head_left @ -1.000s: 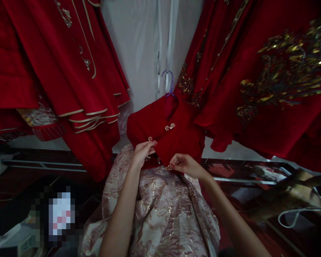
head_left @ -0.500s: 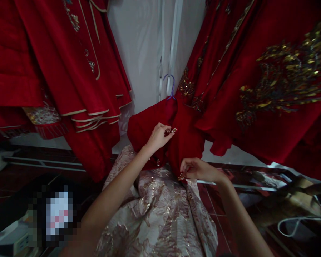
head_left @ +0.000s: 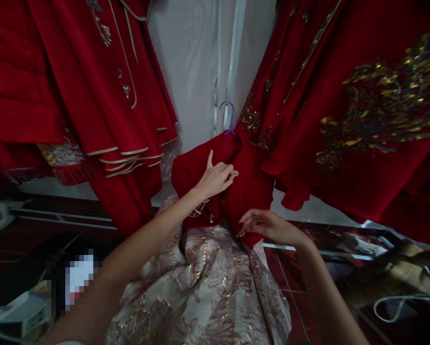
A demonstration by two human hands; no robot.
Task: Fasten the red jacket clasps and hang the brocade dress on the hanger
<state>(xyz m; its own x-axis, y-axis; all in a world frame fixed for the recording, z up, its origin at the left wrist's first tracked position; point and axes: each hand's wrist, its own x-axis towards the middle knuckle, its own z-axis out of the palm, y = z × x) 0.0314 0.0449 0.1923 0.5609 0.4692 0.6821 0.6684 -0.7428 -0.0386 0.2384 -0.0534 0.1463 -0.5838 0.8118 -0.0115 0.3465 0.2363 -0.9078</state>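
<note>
A small red velvet jacket (head_left: 253, 184) hangs on a purple hanger (head_left: 230, 117) above a pale brocade skirt (head_left: 208, 287). My left hand (head_left: 215, 178) lies on the jacket's chest by a pearl flower button (head_left: 235, 173), its fingers closed on the front edge and the thumb sticking up. My right hand (head_left: 263, 224) is at the jacket's lower hem, fingers loosely curled and touching the cloth beside another pearl button (head_left: 241, 233).
Red embroidered robes hang at the left (head_left: 74, 96) and the right (head_left: 362, 120), with a white wall (head_left: 197, 72) between them. A white device (head_left: 24, 314) and cords lie at the lower left. Dark tiled floor (head_left: 308, 249) runs below.
My left hand rose from the lower button to the upper one on the chest. My right hand stayed at the hem and loosened its pinch. The camera drifted slightly downward.
</note>
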